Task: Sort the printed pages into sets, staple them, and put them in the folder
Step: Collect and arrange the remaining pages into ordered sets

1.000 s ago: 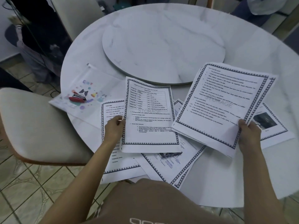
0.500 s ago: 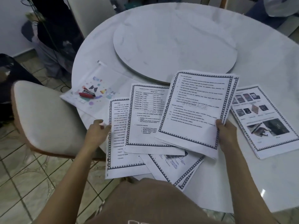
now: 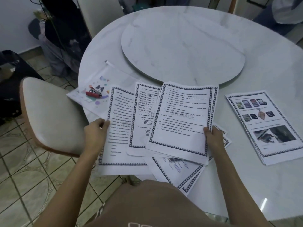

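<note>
Smooth, round, marble-white table. Thin white pages with dark patterned borders and a grey "STORAGE" watermark, fanned along its near edge. Stack gripped at the lower corner by right hand; left sheet pinched at its edge by left hand. Translucent printed folder beside, red stapler on top.

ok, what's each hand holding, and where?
Right hand grips the stack of pages near its lower right corner. Left hand pinches the leftmost page by its left edge.

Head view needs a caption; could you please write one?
Left hand and right hand hold printed pages; stapler rests on folder.
</note>
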The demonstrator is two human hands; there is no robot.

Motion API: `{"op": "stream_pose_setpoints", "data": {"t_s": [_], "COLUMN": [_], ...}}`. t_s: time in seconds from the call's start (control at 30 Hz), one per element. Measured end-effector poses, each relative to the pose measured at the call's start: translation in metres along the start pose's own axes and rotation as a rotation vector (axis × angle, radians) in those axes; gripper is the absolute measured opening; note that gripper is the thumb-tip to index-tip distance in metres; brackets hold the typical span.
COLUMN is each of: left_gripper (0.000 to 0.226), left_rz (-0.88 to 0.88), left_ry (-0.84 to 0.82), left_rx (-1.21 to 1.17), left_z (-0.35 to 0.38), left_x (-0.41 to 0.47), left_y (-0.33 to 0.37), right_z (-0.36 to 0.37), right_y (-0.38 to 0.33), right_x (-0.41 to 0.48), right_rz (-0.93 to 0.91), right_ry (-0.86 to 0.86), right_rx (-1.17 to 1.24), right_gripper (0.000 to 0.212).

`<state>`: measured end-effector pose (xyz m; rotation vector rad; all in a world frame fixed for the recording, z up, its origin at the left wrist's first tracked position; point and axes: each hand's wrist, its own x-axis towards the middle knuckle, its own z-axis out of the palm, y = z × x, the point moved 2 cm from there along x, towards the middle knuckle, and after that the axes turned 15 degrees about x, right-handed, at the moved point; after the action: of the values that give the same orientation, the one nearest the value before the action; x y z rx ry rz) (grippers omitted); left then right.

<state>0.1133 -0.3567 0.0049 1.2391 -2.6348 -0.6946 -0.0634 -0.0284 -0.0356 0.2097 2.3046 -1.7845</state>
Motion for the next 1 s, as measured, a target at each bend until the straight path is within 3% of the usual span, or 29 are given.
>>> {"op": "stream_pose_setpoints", "data": {"t_s": [0.27,0.47,1.0], "left_gripper": [0.032,0.034,0.033], "left_rz": [0.126,0.081,0.023], "left_ry": [0.327,0.516,0.424], "left_rx": [-0.039,-0.154,-0.383], "left_z": [-0.07,-0.107,-0.098], "left_x": [0.01,0.024,0.031], "left_y": [0.003,-0.004,0.009], "right_z": [0.003,0.003,-0.001], "right_y": [-0.003,-0.001,-0.002], "right_x": [0.002,0.003,0.003], "right_rz": [-0.015,-0.029,-0.02], "right_ry": [0.012,0.016,0.001], "right_rx": [-0.051,-0.039,0.039], "right_gripper": [0.027,0.027,0.027]}}
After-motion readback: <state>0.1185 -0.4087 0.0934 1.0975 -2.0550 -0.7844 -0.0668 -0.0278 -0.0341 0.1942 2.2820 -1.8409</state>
